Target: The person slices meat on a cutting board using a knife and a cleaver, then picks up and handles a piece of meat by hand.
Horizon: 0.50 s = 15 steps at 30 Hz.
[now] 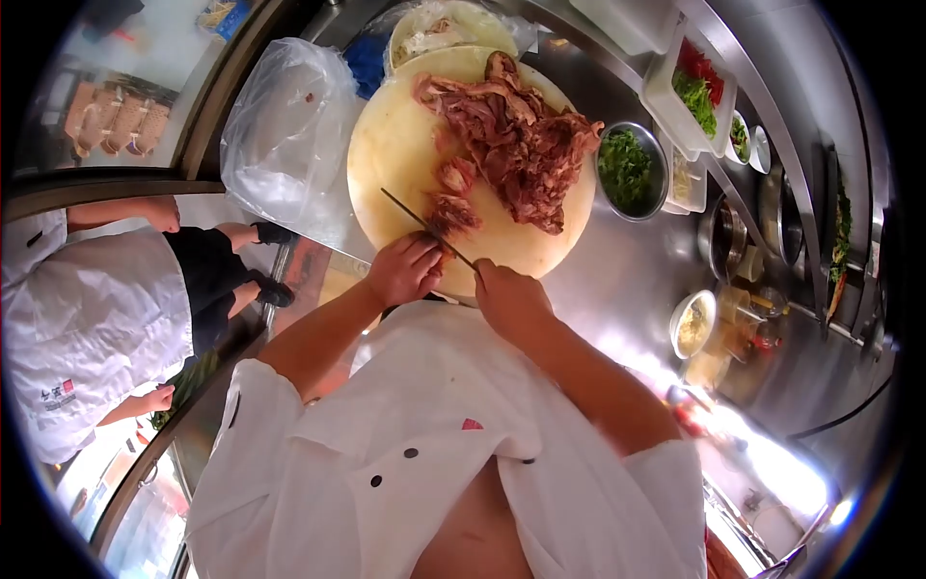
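Note:
My right hand [511, 301] is closed around the handle of a kitchen knife [410, 214], its narrow dark blade slanting up and left across the front of a round cutting board [386, 145]. My left hand [405, 268], fingers curled, presses on a small piece of meat [453, 214] beside the blade. Part of that piece is hidden by the hand and knife. Another small reddish chunk [456, 176] lies just behind it. A large heap of dark red cooked-looking meat [516, 135] covers the back right of the board.
A clear plastic bag [285, 135] lies left of the board. On the right are a metal bowl of chopped greens [627, 169], a white container of greens and red pieces [696, 101], and a white bowl [693, 323]. A person in a white jacket [106, 299] stands at the left.

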### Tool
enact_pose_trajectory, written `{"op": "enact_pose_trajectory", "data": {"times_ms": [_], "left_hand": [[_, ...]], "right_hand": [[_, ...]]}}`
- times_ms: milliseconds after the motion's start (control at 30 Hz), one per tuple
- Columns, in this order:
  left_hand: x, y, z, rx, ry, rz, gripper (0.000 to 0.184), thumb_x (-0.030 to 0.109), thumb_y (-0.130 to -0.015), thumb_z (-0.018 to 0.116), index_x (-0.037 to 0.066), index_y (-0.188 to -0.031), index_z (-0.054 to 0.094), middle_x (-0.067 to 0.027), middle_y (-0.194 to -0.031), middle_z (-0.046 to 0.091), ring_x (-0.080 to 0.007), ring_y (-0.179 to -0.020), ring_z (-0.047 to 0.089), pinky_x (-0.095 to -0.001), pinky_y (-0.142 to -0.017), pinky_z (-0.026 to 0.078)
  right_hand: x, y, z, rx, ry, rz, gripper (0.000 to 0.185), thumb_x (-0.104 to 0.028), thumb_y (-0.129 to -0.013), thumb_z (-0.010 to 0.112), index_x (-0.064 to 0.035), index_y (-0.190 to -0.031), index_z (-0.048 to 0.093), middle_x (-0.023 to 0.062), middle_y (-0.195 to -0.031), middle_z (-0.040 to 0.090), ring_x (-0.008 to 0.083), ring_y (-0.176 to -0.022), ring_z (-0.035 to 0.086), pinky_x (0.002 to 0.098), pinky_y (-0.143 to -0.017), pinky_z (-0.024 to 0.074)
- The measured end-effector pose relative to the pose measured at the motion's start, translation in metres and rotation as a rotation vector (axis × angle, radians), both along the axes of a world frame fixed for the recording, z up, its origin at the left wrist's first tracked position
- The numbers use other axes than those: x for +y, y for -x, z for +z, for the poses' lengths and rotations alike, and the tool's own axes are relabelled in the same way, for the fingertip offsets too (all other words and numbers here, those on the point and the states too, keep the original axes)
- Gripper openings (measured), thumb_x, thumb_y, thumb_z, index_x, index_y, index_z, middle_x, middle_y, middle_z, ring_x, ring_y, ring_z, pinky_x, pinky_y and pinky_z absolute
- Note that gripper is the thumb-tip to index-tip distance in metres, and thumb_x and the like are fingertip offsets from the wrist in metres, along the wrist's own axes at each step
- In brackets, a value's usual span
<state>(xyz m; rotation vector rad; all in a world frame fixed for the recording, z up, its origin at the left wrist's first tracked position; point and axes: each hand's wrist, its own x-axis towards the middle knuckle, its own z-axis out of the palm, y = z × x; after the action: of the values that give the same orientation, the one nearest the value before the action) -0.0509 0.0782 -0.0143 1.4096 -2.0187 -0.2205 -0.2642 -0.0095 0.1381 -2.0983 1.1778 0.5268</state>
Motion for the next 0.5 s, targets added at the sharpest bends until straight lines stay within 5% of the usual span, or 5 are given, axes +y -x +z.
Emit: {"op": "enact_pose_trajectory", "data": {"times_ms": [100,200,300,500], "left_hand": [[-0.001,0.001,-0.004,-0.018,0.018,0.004,0.033,0.02,-0.084,0.075,0.003,-0.112,0.077,-0.0122,-0.123,0.071,-0.033,-0.116,0.067,-0.0425,-0.096,0.059],[-0.001,0.001,-0.005,-0.032,0.037,0.012,0.033,0.02,-0.083,0.076,0.004,-0.111,0.078,-0.0117,-0.123,0.072,-0.0321,-0.115,0.067,-0.0422,-0.096,0.059],[-0.003,0.002,-0.005,-0.032,0.045,0.007,0.033,0.021,-0.082,0.076,0.004,-0.11,0.078,-0.0114,-0.122,0.072,-0.0317,-0.115,0.067,-0.042,-0.095,0.059],[-0.006,0.003,-0.001,-0.027,0.042,-0.001,0.033,0.023,-0.084,0.074,0.004,-0.112,0.077,-0.0117,-0.121,0.071,-0.0318,-0.113,0.068,-0.0417,-0.095,0.059]], "right_hand": [[0.008,0.009,0.026,0.045,-0.027,0.025,0.016,-0.008,-0.102,0.053,0.0004,-0.115,0.054,0.0239,-0.098,0.073,0.0452,-0.09,0.076,0.0545,-0.081,0.0613],[0.011,0.013,0.04,0.066,-0.064,0.014,0.017,-0.008,-0.102,0.051,0.001,-0.116,0.054,0.025,-0.1,0.072,0.0454,-0.092,0.076,0.0545,-0.082,0.0612],[0.018,0.017,0.01,0.037,-0.05,-0.045,0.024,-0.024,-0.111,0.049,-0.0032,-0.12,0.058,0.0237,-0.099,0.073,0.0462,-0.092,0.072,0.0559,-0.083,0.0586],[0.007,-0.023,-0.051,-0.055,0.095,-0.002,0.022,-0.023,-0.11,0.052,-0.0039,-0.119,0.059,0.0225,-0.096,0.073,0.0446,-0.091,0.073,0.0547,-0.081,0.0596]]}}
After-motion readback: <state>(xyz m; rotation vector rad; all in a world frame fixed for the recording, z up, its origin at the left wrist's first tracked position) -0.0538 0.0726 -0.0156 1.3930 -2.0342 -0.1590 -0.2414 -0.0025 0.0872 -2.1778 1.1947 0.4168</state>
